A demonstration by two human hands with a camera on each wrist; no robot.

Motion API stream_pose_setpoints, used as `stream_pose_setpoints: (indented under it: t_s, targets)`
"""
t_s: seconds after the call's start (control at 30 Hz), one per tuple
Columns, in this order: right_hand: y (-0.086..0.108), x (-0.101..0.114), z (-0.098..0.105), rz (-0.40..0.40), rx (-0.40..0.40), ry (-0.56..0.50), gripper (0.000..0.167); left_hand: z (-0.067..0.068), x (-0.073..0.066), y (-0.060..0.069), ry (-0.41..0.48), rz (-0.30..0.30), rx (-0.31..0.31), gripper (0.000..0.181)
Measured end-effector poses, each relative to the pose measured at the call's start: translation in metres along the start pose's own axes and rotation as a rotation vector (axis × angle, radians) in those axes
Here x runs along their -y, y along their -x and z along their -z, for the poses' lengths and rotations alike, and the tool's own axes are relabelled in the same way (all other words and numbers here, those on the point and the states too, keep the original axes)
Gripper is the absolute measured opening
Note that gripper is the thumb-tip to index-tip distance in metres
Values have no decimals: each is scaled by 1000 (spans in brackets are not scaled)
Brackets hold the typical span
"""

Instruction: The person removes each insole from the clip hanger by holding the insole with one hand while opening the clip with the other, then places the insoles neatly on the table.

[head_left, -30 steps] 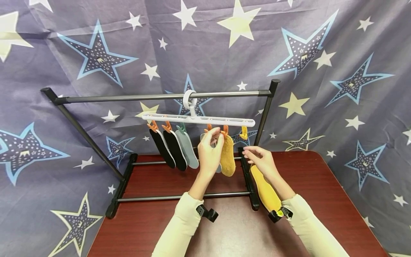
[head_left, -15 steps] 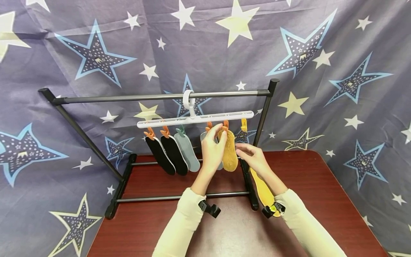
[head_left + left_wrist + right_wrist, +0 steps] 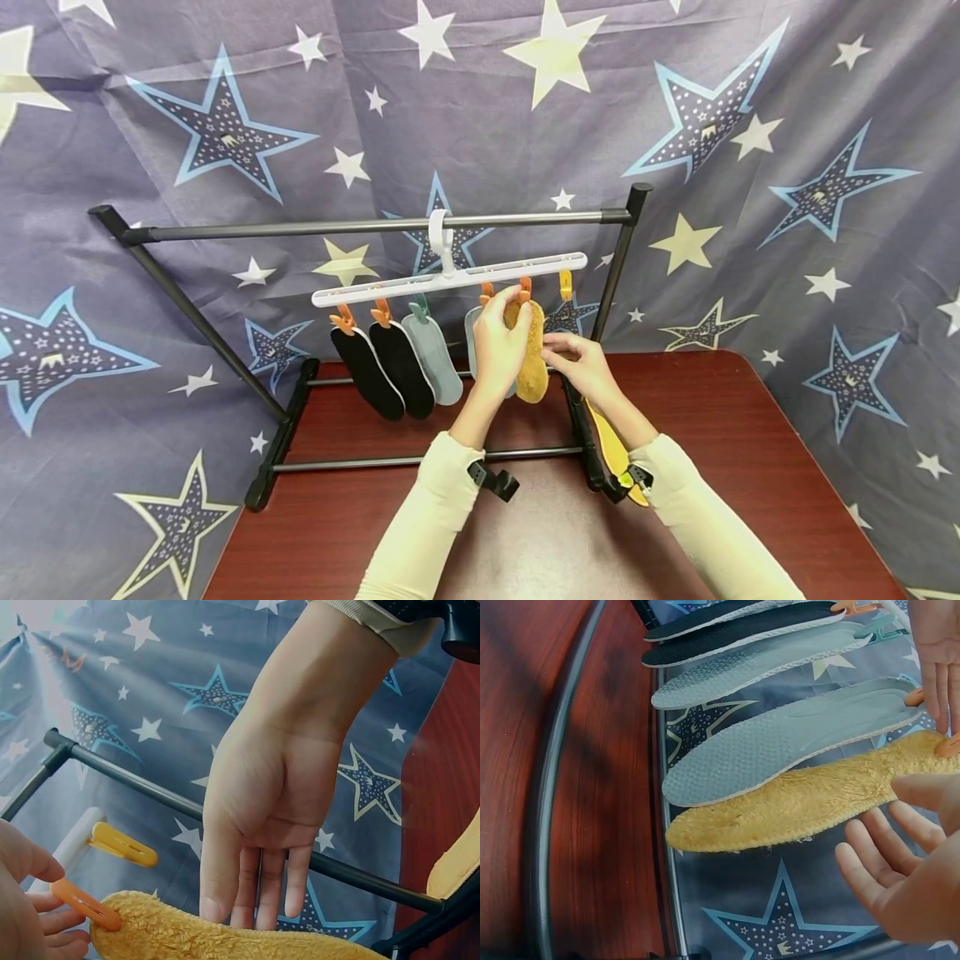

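The fuzzy yellow insole hangs from an orange clip on the right part of the white hanger, between a grey insole on its left and a yellow clip on its right. I judge it to be very light and soft, with pile that gives under the fingers; it should bend easily and not break. It would probably swing if it is pushed from one side only. A good place to take it seems to be the two edges just under the clip, or the clip itself.

The left hand is raised from the near side, and its thumb and finger pinch the orange clip. The right hand is lower, reaching toward the left, with the thumb at the right edge of the insole and the other fingers loosely extended beside this edge. It is moderately spread; whether it presses the edge, I cannot tell.
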State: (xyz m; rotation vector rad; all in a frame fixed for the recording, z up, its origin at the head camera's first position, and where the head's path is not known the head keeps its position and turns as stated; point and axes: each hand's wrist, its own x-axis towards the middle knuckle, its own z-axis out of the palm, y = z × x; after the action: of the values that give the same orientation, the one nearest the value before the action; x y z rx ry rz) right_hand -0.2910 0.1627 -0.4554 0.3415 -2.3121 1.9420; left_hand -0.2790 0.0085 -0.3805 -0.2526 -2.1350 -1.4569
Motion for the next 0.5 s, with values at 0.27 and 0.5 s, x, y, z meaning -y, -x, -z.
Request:
stream_pose_setpoints:
  t_s: [0.27,0.5]
  targets:
    - [-2,-2,-2,-9,-39,30,26,-4,1,0,1,-19,-46,22]
    - [-2,1,-3,-22,-59,59,21,-6,2,1,117,-10,-53,22]
